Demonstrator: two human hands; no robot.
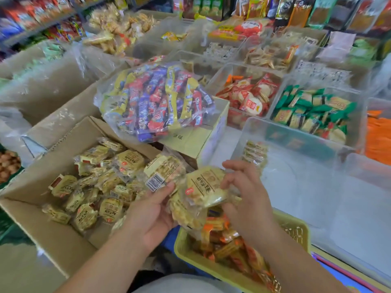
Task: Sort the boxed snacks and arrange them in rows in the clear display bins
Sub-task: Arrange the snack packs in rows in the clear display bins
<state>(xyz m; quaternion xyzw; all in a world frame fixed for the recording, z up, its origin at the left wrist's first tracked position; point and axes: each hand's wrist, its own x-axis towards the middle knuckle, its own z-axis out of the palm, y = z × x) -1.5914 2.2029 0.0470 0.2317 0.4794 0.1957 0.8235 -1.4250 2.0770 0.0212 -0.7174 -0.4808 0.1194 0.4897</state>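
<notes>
Holding snack packets (164, 171): left hand (148, 210); right hand (247, 193).

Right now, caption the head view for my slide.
Left hand and right hand hold pale-yellow snack packs between the open cardboard box and a nearly empty clear bin.

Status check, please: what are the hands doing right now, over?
Left hand gripping yellow snack packs. Right hand pinching front pack. Clear bin holds few packs; nothing blocking.
</notes>
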